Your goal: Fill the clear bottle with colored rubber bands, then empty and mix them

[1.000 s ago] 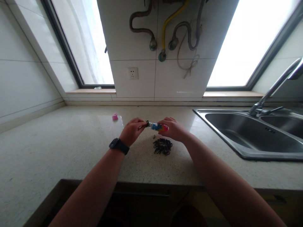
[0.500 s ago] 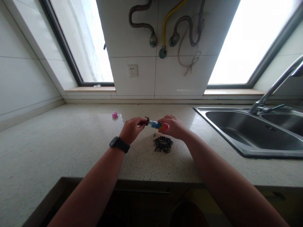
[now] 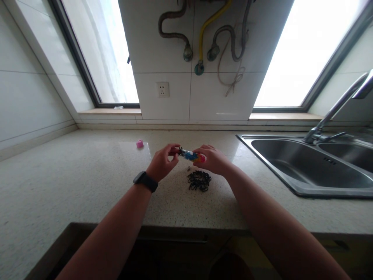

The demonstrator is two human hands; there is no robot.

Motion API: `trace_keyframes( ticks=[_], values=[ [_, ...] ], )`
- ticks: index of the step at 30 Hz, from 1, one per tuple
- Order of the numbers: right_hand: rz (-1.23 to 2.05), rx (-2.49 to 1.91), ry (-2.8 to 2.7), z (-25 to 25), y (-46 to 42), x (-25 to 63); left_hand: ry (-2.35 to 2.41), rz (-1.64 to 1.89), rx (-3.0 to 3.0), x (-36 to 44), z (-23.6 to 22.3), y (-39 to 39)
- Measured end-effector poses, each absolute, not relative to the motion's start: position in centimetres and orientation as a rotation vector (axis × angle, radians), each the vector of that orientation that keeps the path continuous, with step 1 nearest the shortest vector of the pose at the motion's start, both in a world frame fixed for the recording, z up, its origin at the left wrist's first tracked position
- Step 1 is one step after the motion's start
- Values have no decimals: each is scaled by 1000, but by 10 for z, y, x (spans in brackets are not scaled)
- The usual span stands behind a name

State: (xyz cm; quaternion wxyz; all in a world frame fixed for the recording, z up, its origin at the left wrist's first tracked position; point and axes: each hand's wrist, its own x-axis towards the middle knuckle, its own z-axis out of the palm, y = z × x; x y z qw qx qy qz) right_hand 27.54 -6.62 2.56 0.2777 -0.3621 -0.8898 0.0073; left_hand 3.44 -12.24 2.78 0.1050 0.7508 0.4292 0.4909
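My right grip [image 3: 212, 158] holds a slim, clear, multicoloured plastic bottle [image 3: 190, 155], pointing left; thin black loops [image 3: 180, 151] end it, beside my parted left grip [image 3: 162, 161].

Dark-framed glass windows [image 3: 294, 58] are glaring white; speckled pale stone desk [image 3: 87, 175] is reflecting softly; space below is sinking into shadow.

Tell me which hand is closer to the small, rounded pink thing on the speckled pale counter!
Left. The left hand is to the right of the small pink thing, not touching it; the right hand is farther right, beyond the left hand.
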Motion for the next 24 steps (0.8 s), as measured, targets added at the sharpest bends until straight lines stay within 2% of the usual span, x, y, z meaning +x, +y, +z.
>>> trace_keyframes(
  ticks=[11,24],
  values=[
    [13,-972,-2389,27,-67,276,1125,1479,2188,31,21,-113],
    [83,-919,-2401,30,-72,274,1263,1381,2153,33,24,-116]
  ],
)
